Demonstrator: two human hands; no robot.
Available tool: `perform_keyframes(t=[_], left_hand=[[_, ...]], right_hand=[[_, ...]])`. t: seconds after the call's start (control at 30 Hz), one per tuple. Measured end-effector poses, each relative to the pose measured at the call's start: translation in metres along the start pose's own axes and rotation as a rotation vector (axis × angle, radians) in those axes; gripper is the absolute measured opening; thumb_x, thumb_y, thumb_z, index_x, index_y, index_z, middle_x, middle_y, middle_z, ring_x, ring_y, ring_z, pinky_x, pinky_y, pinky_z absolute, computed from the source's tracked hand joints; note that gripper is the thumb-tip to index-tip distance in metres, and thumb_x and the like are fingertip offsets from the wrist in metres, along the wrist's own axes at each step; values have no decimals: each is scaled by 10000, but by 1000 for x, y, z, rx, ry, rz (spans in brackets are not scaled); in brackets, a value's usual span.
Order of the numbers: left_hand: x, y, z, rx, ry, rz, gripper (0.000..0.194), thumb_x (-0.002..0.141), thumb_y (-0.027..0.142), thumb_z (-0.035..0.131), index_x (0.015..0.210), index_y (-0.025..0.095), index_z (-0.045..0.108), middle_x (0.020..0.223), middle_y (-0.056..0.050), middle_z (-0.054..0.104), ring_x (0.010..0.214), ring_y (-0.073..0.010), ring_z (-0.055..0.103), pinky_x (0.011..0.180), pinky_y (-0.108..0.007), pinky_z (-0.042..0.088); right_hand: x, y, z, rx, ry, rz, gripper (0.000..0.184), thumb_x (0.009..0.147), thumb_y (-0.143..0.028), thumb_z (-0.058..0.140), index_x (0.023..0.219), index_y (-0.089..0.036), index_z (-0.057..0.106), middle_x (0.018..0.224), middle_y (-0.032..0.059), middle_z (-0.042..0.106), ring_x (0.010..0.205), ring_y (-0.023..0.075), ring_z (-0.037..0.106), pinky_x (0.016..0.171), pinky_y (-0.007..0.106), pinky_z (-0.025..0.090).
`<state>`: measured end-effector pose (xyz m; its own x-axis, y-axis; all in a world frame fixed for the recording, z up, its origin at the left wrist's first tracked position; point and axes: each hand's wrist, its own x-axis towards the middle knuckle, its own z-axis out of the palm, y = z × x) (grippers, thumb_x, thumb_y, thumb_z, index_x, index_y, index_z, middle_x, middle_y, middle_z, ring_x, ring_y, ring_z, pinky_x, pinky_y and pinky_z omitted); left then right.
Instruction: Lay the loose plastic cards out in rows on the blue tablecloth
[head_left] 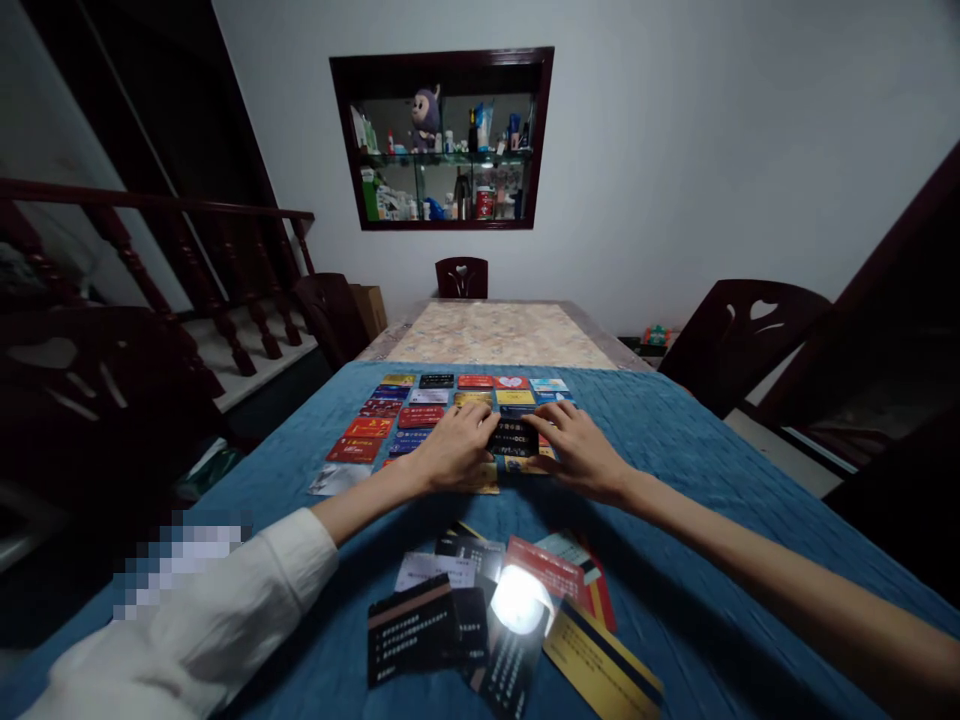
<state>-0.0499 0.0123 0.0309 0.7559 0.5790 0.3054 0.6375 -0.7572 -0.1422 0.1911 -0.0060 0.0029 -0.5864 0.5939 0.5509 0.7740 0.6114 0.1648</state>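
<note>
A black card with light print is held between my two hands, just above the rows of cards. My left hand grips its left edge, fingers curled. On its right edge are the thumb and fingers of my right hand. Under and around them, cards lie in columns, among them a red card, an orange-red card and a silvery card. My hands and forearms hide part of this layout. Nearer me is a loose pile with a black striped card and a gold card.
A blue cloth covers the near part of the table; a patterned cover shows beyond. Dark wooden chairs stand around it. Bright glare sits on one pile card. A wall shelf holds bottles and a plush toy.
</note>
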Motion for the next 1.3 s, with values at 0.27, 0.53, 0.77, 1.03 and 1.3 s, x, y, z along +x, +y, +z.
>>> perform_keyframes(t=[0.27, 0.53, 0.77, 1.03, 1.3], left_hand=[[3, -38, -10, 5, -54, -75, 432, 818, 170, 644, 1230, 154, 515, 1234, -143, 546, 1114, -292, 513, 913, -421, 466], [12, -73, -11, 46, -130, -196, 418, 835, 184, 618, 1241, 177, 522, 1255, -122, 543, 1147, -290, 489, 941, -416, 452], [24, -108, -4, 53, -169, -291, 438, 816, 201, 639, 1245, 196, 551, 1273, -109, 547, 1180, -297, 479, 943, -408, 452], [37, -140, 6, 80, -201, -354, 359, 828, 184, 586, 1186, 156, 594, 1241, -124, 572, 1185, -303, 489, 955, -409, 469], [50, -172, 29, 68, -266, -414, 419, 808, 168, 568, 1224, 150, 614, 1246, -125, 580, 1225, -331, 480, 972, -426, 482]], right_hand=[[53, 5, 14, 17, -104, -6, 496, 880, -413, 651, 1293, -151, 570, 1191, 169, 583, 1043, 295, 460, 826, 413, 423], [102, 5, 26, 11, -284, 52, 527, 901, -441, 621, 1338, -153, 555, 1262, 171, 563, 1130, 315, 444, 846, 410, 398], [136, 13, 45, -10, -320, 64, 485, 915, -405, 593, 1352, -198, 551, 1291, 151, 575, 1147, 308, 440, 876, 397, 378], [169, 22, 70, -2, -351, 109, 459, 918, -382, 593, 1359, -255, 573, 1334, 127, 583, 1193, 330, 429, 878, 413, 387], [192, 27, 95, 35, -403, 155, 438, 921, -351, 579, 1354, -294, 589, 1343, 105, 597, 1210, 329, 429, 874, 423, 379]])
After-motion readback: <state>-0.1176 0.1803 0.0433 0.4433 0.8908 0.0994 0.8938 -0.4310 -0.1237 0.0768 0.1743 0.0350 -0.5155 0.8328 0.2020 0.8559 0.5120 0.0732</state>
